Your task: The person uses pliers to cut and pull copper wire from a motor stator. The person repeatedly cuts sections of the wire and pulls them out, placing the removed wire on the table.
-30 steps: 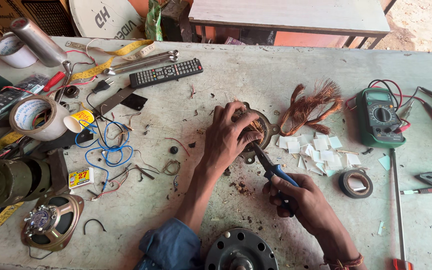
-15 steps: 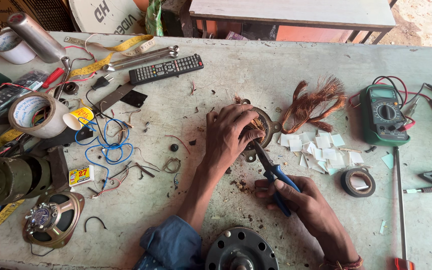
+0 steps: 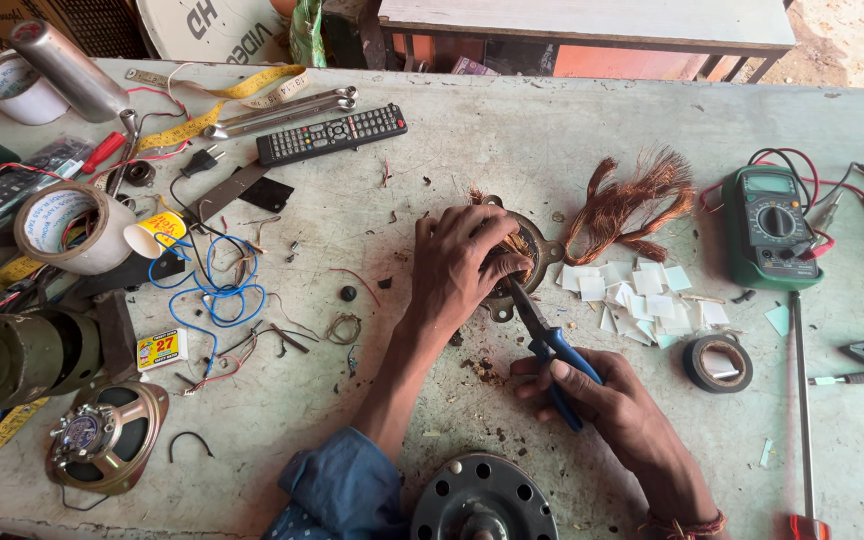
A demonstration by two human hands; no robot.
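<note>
Grey workbench carries remote, multimeter, copper wire, tape.

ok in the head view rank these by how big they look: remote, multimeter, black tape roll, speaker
Largest to smallest, as they look:
1. Speaker and multimeter: about alike in area, so unranked against each other.
2. Remote: longest, but thin.
3. Black tape roll: clearly smallest.
The speaker lies nearer the camera, which may make it look bigger.

The pliers have dark metal jaws and glossy blue plastic grips. Copper wire gleams on the rough, matt grey workbench
</note>
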